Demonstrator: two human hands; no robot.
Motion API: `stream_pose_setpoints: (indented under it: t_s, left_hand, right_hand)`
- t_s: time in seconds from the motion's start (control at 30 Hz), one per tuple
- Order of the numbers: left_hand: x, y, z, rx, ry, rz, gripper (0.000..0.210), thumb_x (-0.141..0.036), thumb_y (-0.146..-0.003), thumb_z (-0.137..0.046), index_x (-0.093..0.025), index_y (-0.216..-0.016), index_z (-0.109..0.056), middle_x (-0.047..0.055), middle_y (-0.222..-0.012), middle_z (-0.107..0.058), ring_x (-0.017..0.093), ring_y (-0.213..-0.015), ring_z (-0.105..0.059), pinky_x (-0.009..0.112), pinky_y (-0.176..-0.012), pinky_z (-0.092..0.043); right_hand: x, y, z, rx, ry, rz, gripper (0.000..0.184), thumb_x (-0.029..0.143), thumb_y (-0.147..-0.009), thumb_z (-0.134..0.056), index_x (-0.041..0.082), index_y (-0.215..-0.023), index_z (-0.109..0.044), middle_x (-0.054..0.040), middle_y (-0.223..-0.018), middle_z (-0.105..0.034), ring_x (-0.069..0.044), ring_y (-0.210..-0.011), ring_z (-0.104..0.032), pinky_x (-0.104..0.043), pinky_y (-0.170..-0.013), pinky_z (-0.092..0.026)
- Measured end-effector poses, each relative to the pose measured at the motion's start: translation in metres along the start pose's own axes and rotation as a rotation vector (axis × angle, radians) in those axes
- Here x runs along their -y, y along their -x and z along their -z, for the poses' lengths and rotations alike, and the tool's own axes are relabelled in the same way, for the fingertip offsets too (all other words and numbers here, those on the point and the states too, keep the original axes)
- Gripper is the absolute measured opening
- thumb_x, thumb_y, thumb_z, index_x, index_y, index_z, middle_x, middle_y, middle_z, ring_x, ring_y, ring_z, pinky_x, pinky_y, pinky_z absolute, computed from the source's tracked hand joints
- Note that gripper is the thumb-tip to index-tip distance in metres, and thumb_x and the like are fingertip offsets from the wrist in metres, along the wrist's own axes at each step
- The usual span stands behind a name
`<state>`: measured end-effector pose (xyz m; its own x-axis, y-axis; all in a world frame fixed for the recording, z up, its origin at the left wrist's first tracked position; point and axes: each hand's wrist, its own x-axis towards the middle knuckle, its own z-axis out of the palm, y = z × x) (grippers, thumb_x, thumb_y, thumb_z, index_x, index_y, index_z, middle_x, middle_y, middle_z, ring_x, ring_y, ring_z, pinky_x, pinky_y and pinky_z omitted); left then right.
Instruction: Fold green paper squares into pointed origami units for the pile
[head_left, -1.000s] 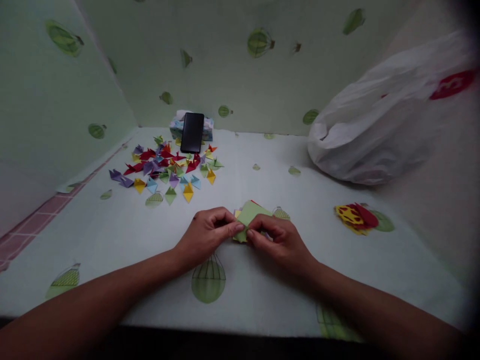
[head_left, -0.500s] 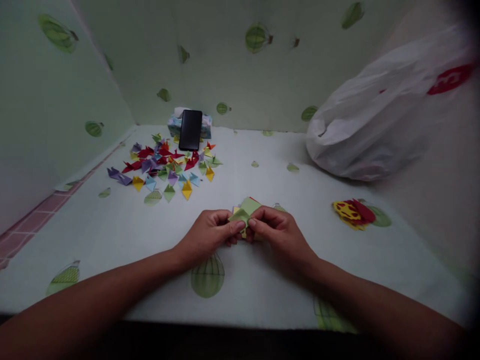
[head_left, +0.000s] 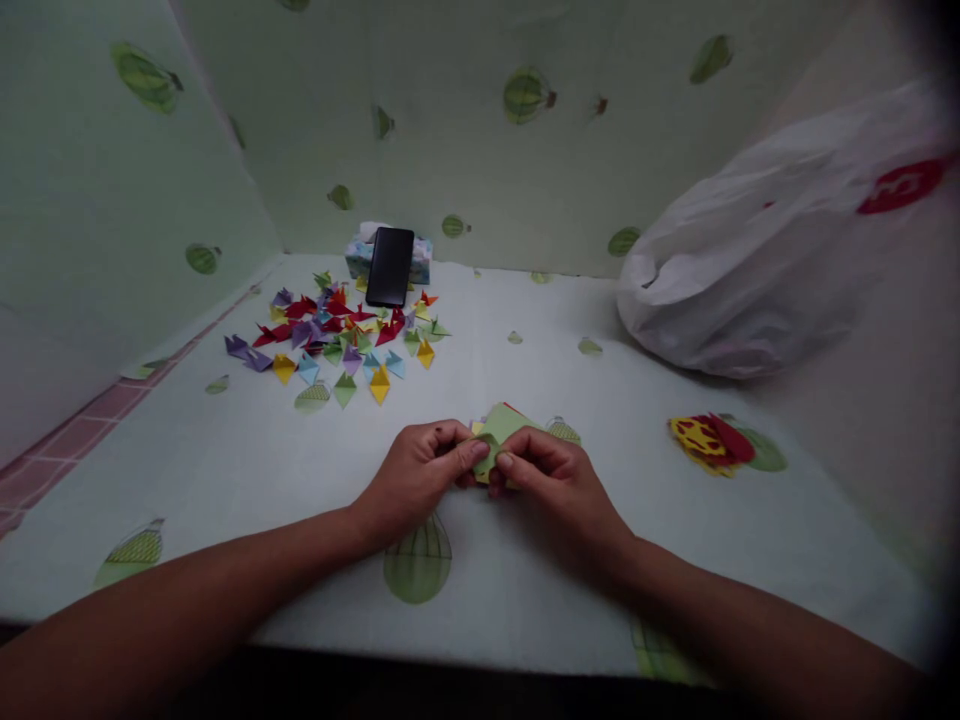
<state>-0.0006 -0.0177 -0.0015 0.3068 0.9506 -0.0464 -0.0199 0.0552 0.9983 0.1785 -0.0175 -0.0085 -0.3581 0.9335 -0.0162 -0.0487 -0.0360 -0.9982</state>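
Since the earlier frame, our small green paper [head_left: 489, 450] has tipped, so its raised peak no longer shows; our left hand [head_left: 424, 468] and right hand [head_left: 559, 475] each pinch it, thumb against fingers, the tips nearly meeting; it sits between them, over the near part of the paper stack [head_left: 514, 418]; we judge this a folding step, the next move calling for aligned edges and a firm crease; colourful folded pieces [head_left: 332, 350] lie beyond the stack, to its left.
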Motion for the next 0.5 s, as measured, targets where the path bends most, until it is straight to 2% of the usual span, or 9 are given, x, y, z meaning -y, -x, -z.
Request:
stream_pose_setpoints:
  t_s: [0.1,0.2,0.3,0.4,0.5]
  left_hand:
    - [0.0014,-0.0003,0.0006,-0.003,-0.013,-0.020,0.025,-0.031,-0.088,-0.060,-0.014,-0.070,-0.061,-0.002,-0.062,-0.059,0.010,-0.061,-0.053,0.023,-0.062,-0.042]
    - [0.0006,-0.0004,0.0024,-0.004,-0.072,-0.010,0.025,-0.030,-0.087,-0.060,-0.014,-0.068,-0.059,-0.003,-0.059,-0.056,0.009,-0.058,-0.051,0.022,-0.059,-0.040]
    - [-0.0022,0.0002,0.0043,0.017,-0.270,-0.069,0.025,-0.028,-0.087,-0.059,-0.014,-0.066,-0.059,-0.003,-0.059,-0.055,0.009,-0.058,-0.048,0.022,-0.058,-0.036]
    - [-0.0047,0.0009,0.0046,0.099,-0.420,-0.160,0.025,-0.026,-0.087,-0.058,-0.014,-0.065,-0.061,-0.003,-0.060,-0.054,0.009,-0.059,-0.048,0.022,-0.058,-0.035]
    - [-0.0046,0.0006,0.0043,0.133,-0.338,-0.083,0.023,-0.028,-0.086,-0.060,-0.015,-0.067,-0.061,-0.004,-0.060,-0.053,0.009,-0.058,-0.046,0.022,-0.057,-0.034]
  right_hand:
    - [-0.0008,-0.0005,0.0012,-0.010,-0.021,-0.024,0.019,0.031,-0.086,-0.064,0.018,-0.072,-0.060,-0.0007,-0.066,-0.065,-0.013,-0.063,-0.058,-0.027,-0.064,-0.043]
    - [-0.0005,-0.0015,0.0041,0.039,0.035,-0.027,0.021,0.032,-0.087,-0.062,0.017,-0.072,-0.059,-0.0013,-0.066,-0.064,-0.013,-0.063,-0.057,-0.028,-0.064,-0.043]
    - [0.0020,-0.0022,0.0069,0.072,0.138,0.055,0.019,0.033,-0.088,-0.061,0.017,-0.078,-0.059,-0.0009,-0.069,-0.062,-0.013,-0.064,-0.055,-0.027,-0.062,-0.042]
    - [0.0049,-0.0017,0.0084,0.069,0.274,0.149,0.017,0.031,-0.087,-0.062,0.017,-0.078,-0.060,0.0001,-0.068,-0.059,-0.013,-0.063,-0.053,-0.026,-0.059,-0.040]
    - [0.0067,-0.0001,0.0089,0.041,0.386,0.175,0.021,0.029,-0.089,-0.058,0.017,-0.072,-0.059,-0.0002,-0.065,-0.058,-0.012,-0.060,-0.052,-0.026,-0.057,-0.038]
